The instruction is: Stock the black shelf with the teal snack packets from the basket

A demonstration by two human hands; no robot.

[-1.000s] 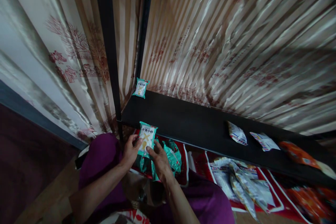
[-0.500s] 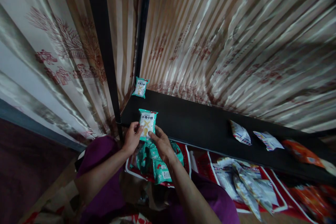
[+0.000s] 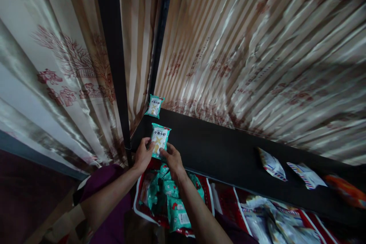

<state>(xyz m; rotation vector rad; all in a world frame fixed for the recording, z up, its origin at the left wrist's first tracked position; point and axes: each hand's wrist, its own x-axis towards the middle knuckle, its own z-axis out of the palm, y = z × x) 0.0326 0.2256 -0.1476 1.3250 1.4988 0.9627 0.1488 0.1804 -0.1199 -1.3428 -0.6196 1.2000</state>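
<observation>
Two bare hands grip a crinkled teal-and-white bag (image 3: 160, 136) above the front edge of a long, flat black shelf (image 3: 211, 141). The left hand (image 3: 144, 155) is clamped on the bag's lower left side and the right hand (image 3: 173, 161) on its lower right, both thumbs pressed to the printed face. The bag, a plump, glossy rectangle with flat sealed ends, tilts back slightly between them, dark lettering across its upper half.

Beyond the hands, in the shelf's far corner, a matching second bag (image 3: 154, 106) leans upright by a slim black post (image 3: 161, 26). Below the hands, a red basket (image 3: 137, 203) with a rounded white rim holds a loose heap of shiny teal packs (image 3: 177, 215), their film creased and puckered. Well to the right of the right hand, two white packs (image 3: 306, 175) with striped edges lie on the shelf, an orange pack (image 3: 345, 190) past them, blurred. Under that stretch, silvery pouches (image 3: 257, 223), smooth and reflective, fill another white-rimmed container (image 3: 239, 210).

Behind it all, ahead of both hands, hangs a satiny beige curtain (image 3: 243, 45) in narrow pleats, printed in rust red; to the left of the left hand, a paler drape (image 3: 63, 57) falls in broader folds, bearing line-drawn trees and figures.
</observation>
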